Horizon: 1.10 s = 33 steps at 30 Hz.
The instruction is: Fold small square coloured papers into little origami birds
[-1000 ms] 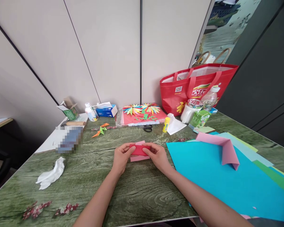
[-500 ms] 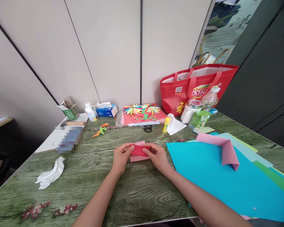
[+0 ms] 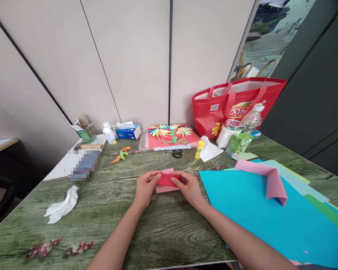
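The left hand and the right hand hold a red paper piece at its opposite ends. The grip of each hand pinches the paper between thumb and fingers, with the thumbs on the near face. The red paper piece is at the middle of the counter, left of a large blue sheet. Pink paper shows beyond its far and near edges; whether the hands also hold this pink paper cannot be determined.

A pink folded sheet lies on the blue sheet, at its far part. Light blue, yellow and green sheets extend from under its right side.

Far of the hands, black-handled scissors lie in front of a red paper stack. The stack carries 2 multicolored paper rosettes and small green paper pieces. To the right, a yellow glue stick stands upright beside a white tissue. A red bag stands at the far right, behind a clear bottle and a green box.

To the left, orange and green paper shapes lie near a blue tissue box. A crumpled tissue lies at the near left.
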Available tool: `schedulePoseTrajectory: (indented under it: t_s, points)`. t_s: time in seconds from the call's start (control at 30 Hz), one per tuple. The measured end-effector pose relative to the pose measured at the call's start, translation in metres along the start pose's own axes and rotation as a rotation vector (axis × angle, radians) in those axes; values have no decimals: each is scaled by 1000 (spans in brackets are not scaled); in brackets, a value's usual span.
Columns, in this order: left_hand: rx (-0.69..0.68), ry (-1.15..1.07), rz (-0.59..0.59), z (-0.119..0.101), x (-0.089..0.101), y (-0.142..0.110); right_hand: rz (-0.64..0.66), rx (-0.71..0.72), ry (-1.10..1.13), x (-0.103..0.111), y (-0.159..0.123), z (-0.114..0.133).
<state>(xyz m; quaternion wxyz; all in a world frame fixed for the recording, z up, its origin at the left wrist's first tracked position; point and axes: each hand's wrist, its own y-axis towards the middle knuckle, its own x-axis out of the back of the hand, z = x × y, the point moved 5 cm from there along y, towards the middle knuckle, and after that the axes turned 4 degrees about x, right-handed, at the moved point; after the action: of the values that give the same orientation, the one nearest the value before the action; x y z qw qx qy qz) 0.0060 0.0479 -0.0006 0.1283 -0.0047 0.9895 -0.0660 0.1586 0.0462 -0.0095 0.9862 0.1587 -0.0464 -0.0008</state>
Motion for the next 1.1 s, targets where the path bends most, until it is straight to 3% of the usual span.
schedulePoseTrajectory:
  t_s: [0.3, 1.1]
  points:
    - [-16, 33, -19, 1, 3, 2, 40, -97, 137, -5, -4, 5]
    - [-19, 28, 27, -1, -2, -1, 15, -62, 70, -4, -2, -1]
